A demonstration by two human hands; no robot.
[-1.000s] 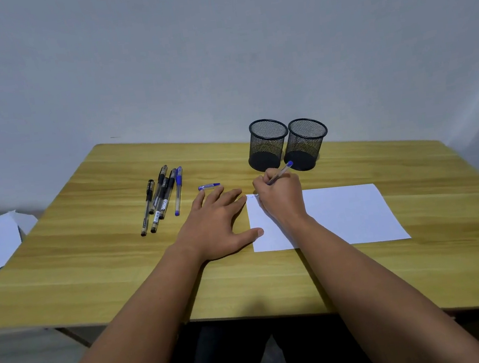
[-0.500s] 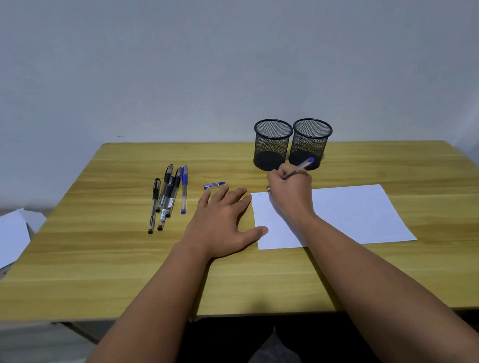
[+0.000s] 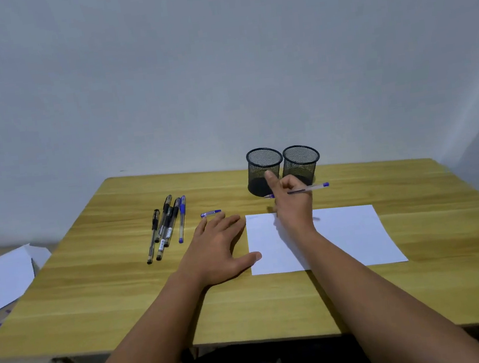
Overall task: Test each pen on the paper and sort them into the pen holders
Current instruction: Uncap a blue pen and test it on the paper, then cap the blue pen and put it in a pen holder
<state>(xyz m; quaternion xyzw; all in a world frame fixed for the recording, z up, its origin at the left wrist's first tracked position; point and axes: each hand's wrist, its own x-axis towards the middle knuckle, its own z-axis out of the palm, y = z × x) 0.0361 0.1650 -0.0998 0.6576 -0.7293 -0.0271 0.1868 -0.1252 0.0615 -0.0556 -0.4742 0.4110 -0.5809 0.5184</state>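
My right hand (image 3: 291, 202) is raised above the top left of the white paper (image 3: 347, 234), holding a blue pen (image 3: 313, 188) crosswise, its end pointing right. It hovers just in front of two black mesh pen holders (image 3: 263, 166) (image 3: 302, 160); nothing shows inside either one. My left hand (image 3: 219, 250) lies flat on the wooden table (image 3: 94, 289), thumb touching the paper's left edge. A blue pen cap (image 3: 211, 213) lies just beyond its fingertips. Several black and blue pens (image 3: 167, 226) lie in a bunch further left.
Loose white sheets (image 3: 0, 280) lie on a lower surface off the table's left edge. A pale wall stands behind the table. The table's front edge runs close to my body.
My right hand has lifted off the paper and moved up toward the holders, turning the pen from a writing angle to lie sideways. My left hand has stayed put.
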